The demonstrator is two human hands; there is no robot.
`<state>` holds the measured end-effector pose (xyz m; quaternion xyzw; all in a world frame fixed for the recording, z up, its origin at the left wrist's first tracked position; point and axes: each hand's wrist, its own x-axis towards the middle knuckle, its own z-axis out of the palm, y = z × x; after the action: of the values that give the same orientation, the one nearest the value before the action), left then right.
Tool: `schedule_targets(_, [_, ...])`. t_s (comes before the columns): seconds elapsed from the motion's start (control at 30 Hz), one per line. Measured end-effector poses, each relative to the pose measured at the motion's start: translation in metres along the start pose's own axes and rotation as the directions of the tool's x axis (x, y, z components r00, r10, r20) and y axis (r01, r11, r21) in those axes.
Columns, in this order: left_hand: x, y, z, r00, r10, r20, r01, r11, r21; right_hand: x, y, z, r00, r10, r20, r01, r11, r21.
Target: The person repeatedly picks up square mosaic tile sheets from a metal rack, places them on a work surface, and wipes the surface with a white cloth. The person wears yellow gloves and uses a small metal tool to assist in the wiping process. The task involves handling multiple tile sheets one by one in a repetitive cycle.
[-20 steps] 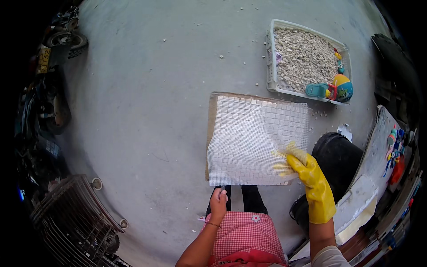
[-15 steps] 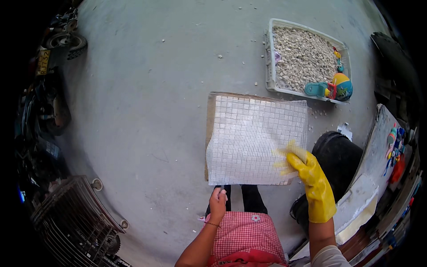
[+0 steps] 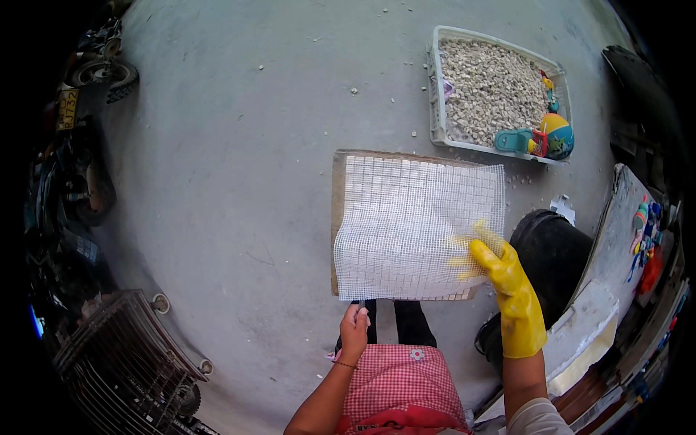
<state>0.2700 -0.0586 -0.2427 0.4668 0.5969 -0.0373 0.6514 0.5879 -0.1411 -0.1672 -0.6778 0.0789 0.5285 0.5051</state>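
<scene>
A white mesh sheet (image 3: 395,225) lies over rows of small pale square tiles on a brown-edged board (image 3: 338,217). My right hand (image 3: 500,264), in a yellow rubber glove, pinches the mesh near its right side. The thumb is on top, and the fingers show through from underneath. That side of the mesh stands a little off the tiles. Bare and closed, my left hand (image 3: 354,330) is just below the board's near edge. Something dark and thin pokes out of its grip, too small to make out.
A white crate (image 3: 437,109) of stone chips with toys and a ball (image 3: 557,138) stands at the far right. Black buckets (image 3: 554,246) and a leaning panel (image 3: 612,217) flank my right arm. A metal rack (image 3: 130,355) and motorcycles (image 3: 90,167) line the left.
The right side of the mesh has lifted slightly and shifted right with my gloved hand, which moved a little up. My left hand has stayed almost in place.
</scene>
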Motion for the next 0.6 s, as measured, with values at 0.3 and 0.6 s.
schedule_targets(0.3, [-0.005,0.001,-0.006,1.0,-0.005,0.015,0.005,0.999,0.039,-0.008,0.009,-0.01,0.993,-0.023,-0.114,0.032,0.996,0.079])
schedule_targets(0.6, [-0.007,0.007,-0.009,0.998,-0.028,0.06,0.024,0.997,0.067,-0.006,0.001,-0.007,0.973,0.062,-0.223,-0.056,0.998,0.035])
